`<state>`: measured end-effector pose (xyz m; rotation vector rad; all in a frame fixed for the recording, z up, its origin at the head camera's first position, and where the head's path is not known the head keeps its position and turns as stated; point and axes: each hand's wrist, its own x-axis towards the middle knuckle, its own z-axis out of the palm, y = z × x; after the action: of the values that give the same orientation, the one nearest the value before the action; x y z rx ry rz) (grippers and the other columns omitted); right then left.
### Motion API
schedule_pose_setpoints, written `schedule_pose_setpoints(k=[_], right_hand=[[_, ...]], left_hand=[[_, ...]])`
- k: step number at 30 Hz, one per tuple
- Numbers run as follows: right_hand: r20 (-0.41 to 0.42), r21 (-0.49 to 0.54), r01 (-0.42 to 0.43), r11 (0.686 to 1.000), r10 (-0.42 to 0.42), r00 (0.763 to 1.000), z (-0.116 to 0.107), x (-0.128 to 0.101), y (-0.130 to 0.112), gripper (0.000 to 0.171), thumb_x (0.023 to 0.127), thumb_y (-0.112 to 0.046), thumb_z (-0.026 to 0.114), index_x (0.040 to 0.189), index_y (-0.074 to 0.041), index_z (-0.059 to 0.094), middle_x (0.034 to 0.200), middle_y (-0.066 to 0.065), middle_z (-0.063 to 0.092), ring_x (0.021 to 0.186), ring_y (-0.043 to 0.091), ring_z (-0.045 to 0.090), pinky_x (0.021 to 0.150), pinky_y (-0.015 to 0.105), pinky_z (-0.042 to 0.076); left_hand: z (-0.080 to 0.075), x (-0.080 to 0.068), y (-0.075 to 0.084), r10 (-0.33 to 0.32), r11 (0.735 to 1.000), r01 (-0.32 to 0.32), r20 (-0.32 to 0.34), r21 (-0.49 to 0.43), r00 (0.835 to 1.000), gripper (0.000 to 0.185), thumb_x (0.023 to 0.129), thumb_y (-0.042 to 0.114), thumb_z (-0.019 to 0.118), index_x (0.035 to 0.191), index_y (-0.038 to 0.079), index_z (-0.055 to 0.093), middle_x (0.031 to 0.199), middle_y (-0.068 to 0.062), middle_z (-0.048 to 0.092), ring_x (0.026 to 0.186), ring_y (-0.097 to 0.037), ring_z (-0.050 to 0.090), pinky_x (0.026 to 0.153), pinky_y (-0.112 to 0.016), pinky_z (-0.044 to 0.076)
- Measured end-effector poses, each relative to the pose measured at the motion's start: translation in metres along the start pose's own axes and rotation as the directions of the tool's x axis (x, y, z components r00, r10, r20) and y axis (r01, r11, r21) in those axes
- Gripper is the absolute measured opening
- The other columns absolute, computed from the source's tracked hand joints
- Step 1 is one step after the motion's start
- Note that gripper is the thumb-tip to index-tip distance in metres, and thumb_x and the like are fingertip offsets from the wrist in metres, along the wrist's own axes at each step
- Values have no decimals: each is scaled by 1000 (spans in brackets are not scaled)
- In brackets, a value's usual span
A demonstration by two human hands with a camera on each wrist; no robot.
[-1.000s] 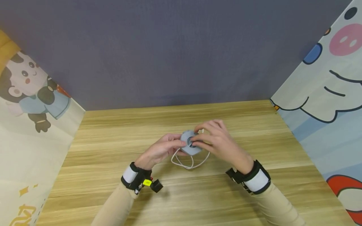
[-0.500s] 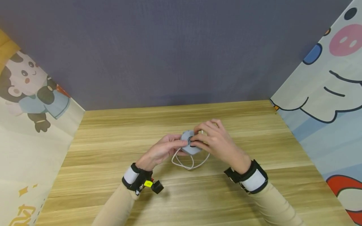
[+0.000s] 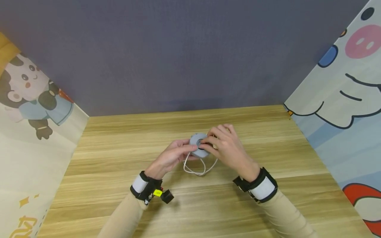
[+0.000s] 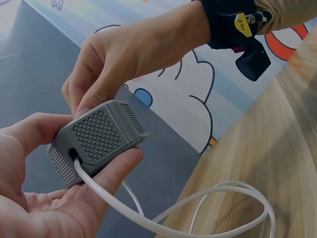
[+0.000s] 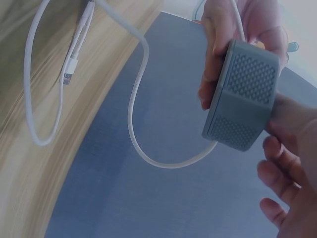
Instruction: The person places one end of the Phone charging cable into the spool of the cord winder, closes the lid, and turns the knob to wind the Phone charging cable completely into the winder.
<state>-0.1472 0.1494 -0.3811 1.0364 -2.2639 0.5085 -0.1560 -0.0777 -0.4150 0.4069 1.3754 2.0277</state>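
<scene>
A grey, many-sided cable winder (image 3: 194, 139) with a round opening in its face is held above the table. My left hand (image 3: 171, 154) grips its left side, thumb on the face and fingers behind. From the right, my right hand (image 3: 230, 150) has its thumb and fingertips at the round opening; what they pinch inside is hidden. Dimpled grip patches cover the winder's sides (image 4: 99, 134) in the left wrist view. A white cable (image 5: 133, 106) leaves it on two sides and loops below. The cable's metal USB plug (image 5: 68, 77) shows in the right wrist view.
The wood-grain table (image 3: 202, 211) lies under both hands. A dark grey panel (image 3: 184, 56) stands behind it, with cartoon-printed panels (image 3: 351, 99) at the sides. Both wrists wear black straps (image 3: 263, 188) with small cameras.
Both hands and the winder have shifted slightly upward in the head view. The right hand has moved a little left, its fingertips still at the opening. The cable loop has narrowed.
</scene>
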Motion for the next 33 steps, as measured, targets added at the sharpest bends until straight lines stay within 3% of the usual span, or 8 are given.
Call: schedule_pose_setpoints(k=[5, 16, 33], right_hand=[[-19, -41, -23, 999, 22, 1000, 2, 2, 0, 21, 78, -28, 89, 87, -11, 80, 86, 1, 63, 81, 21, 56, 87, 47, 45], [-77, -84, -73, 994, 66, 995, 7, 5, -3, 27, 74, -29, 93, 81, -9, 77, 82, 2, 64, 80, 24, 60, 84, 45, 46], [-91, -71, -175, 982, 168, 982, 14, 4, -10, 28, 77, -27, 92, 73, -9, 71, 76, 2, 66, 74, 24, 59, 83, 45, 46]], left_hand=[[1, 2, 1, 8, 1000, -8, -24, -7, 1000, 53, 105, 2, 49, 152, -16, 33, 150, -35, 44, 110, -16, 70, 101, -34, 56], [1, 4, -5, 59, 998, -60, -87, -8, 994, 51, 103, 1, 50, 148, -17, 38, 140, -32, 57, 105, -14, 72, 96, -32, 59], [5, 4, -11, 92, 996, -92, -120, 2, 989, 52, 104, 6, 52, 148, -17, 38, 145, -34, 52, 111, -16, 71, 100, -35, 56]])
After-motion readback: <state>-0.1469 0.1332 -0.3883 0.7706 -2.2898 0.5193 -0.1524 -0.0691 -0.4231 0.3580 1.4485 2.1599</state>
